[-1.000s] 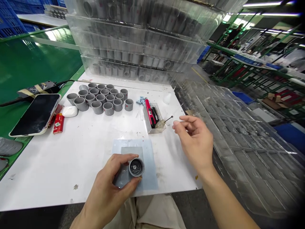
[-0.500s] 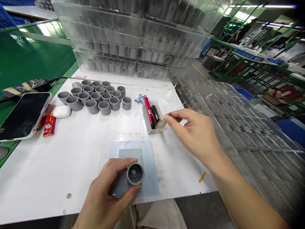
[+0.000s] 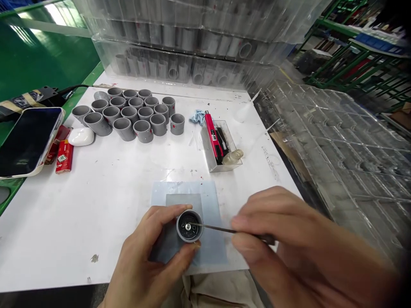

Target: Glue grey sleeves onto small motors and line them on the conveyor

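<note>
While the left hand [image 3: 146,252] grips a cup [image 3: 189,234], the right hand [image 3: 298,241] pinches a rod [image 3: 220,229]. Both are near the tabletop's [image 3: 96,205] front edge.

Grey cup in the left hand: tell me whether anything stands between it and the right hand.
Only the thin tool in the right hand spans the gap, its tip over or inside the grey cup; nothing else visible stands between them.
</note>
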`<state>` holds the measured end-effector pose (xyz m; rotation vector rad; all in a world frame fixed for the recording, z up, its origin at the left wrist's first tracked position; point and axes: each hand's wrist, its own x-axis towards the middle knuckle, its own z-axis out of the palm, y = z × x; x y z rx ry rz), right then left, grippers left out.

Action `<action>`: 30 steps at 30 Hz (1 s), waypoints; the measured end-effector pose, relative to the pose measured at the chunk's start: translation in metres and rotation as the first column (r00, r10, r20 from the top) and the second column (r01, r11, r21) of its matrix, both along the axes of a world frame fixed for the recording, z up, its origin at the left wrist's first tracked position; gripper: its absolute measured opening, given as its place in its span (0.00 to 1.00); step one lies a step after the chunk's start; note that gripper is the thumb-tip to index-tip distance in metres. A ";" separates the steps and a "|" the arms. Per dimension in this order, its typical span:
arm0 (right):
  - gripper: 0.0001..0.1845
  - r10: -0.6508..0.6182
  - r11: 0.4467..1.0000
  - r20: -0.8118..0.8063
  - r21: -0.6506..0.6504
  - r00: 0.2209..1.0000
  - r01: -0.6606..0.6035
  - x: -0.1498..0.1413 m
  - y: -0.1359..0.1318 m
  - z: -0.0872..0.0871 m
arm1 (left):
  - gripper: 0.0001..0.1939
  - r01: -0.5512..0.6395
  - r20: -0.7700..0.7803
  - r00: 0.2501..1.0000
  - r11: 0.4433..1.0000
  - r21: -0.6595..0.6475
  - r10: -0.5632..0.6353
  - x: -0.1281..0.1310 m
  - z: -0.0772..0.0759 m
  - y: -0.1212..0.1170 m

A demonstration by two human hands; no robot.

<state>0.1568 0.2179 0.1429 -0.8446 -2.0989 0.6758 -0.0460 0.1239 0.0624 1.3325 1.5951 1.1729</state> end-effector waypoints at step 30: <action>0.04 -0.308 0.951 -0.118 -0.012 0.944 0.309 0.012 0.011 -0.004 | 0.20 -0.015 -0.030 0.999 1.000 0.008 0.015 0.001 -0.008 -0.003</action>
